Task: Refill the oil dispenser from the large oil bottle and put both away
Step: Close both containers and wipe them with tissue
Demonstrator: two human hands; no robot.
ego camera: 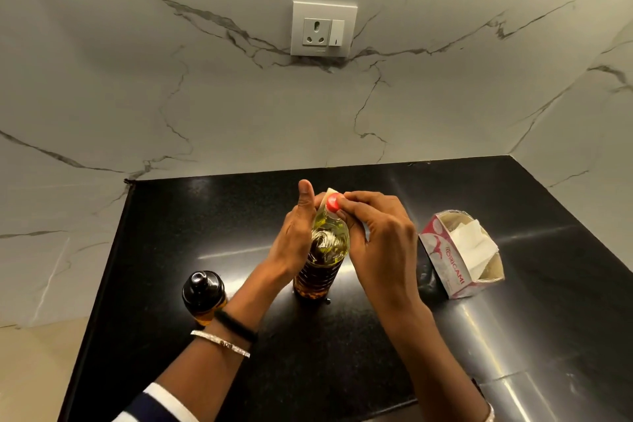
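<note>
The large oil bottle (325, 250), clear plastic with yellow oil, stands upright in the middle of the black counter (342, 353). My left hand (296, 233) grips its neck and shoulder from the left, thumb pointing up. My right hand (373, 233) pinches the red cap (332, 204) on top with its fingertips. A bit of white paper or label shows behind the cap. The small oil dispenser (203, 295), with a dark rounded top and amber oil, stands to the left, just beside my left wrist.
An open tissue box (455, 257) with white tissues lies on the counter to the right. A marble wall with a power socket (323, 29) rises behind. The counter's left edge (102, 284) drops off near the dispenser.
</note>
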